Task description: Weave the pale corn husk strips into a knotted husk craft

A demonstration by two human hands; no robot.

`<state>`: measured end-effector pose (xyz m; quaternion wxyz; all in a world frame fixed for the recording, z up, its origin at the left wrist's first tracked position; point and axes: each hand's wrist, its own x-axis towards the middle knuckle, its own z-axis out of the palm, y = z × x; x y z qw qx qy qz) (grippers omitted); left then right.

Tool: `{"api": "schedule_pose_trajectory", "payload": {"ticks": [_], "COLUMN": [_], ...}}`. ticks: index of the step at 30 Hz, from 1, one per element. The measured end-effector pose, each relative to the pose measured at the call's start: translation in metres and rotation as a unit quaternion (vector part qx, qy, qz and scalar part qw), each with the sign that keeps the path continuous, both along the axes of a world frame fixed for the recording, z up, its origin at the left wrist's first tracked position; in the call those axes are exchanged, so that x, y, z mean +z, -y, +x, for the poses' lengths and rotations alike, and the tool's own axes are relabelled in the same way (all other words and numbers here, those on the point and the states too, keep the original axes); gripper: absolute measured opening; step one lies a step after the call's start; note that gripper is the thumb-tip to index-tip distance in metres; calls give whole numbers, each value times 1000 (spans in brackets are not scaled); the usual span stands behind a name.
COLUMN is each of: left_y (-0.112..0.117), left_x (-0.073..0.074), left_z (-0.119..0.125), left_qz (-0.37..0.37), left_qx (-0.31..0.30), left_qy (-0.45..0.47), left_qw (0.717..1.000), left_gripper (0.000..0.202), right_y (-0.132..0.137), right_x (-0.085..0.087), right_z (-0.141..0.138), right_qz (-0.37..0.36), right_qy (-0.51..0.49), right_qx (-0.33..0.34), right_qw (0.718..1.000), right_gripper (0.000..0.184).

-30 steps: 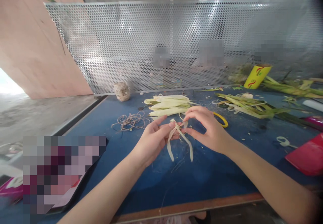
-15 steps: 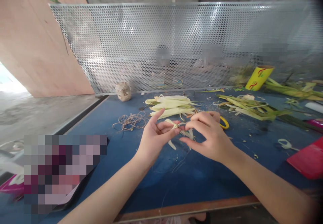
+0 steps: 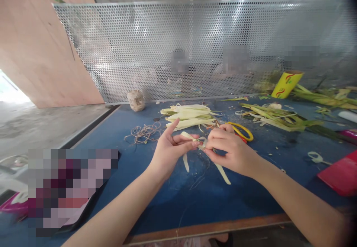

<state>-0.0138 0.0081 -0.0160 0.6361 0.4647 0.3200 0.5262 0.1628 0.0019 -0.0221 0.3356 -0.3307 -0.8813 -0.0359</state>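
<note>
Over the blue table [image 3: 223, 198], my left hand [image 3: 170, 150] and my right hand [image 3: 231, 151] meet at a pale leaf strip [image 3: 202, 145]. Both pinch it between thumb and fingers at its knotted middle. One end of the strip hangs down to the left below my left fingers; a longer end trails down to the right under my right hand. My left index finger points upward, away from the pinch. A pile of pale leaf strips [image 3: 189, 115] lies just behind the hands.
Yellow-handled scissors [image 3: 241, 130] lie right behind my right hand. A tangle of twine [image 3: 145, 132] and a twine ball [image 3: 136, 100] sit left of the pile. Green leaf scraps [image 3: 276, 117], a yellow cup [image 3: 287, 84], a red object [image 3: 338, 176] and a perforated metal screen [image 3: 195, 50] surround them.
My right hand has closed more tightly on the strip and pulled one end out, which now trails longer to the lower right. My left hand has stayed about where it was.
</note>
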Motion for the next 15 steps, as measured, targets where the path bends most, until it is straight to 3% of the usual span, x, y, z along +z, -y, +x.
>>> {"api": "schedule_pose_trajectory", "payload": {"ticks": [5,10,12,15], "left_y": [-3,-4,-2,1], "left_x": [2,5,6,7], "left_z": [-1,-2,-1,0], "left_qz": [-8,-42,-55,-61], "left_qx": [3,-9,-22,-44], "left_qy": [-1,25,33,32], "left_qw": [1000,999,998,997], "left_gripper": [88,70,63,62], "right_y": [-1,-2,-2,-3], "right_x": [2,1,1,-1], "right_z": [4,3,3,3], "right_qz": [-37,-157,-155,-100], "right_qy": [-3,-47,-83,-138], "right_qx": [12,0,-24,-49], "right_qw": [999,987,984,984], "right_gripper": [21,22,22,7]}}
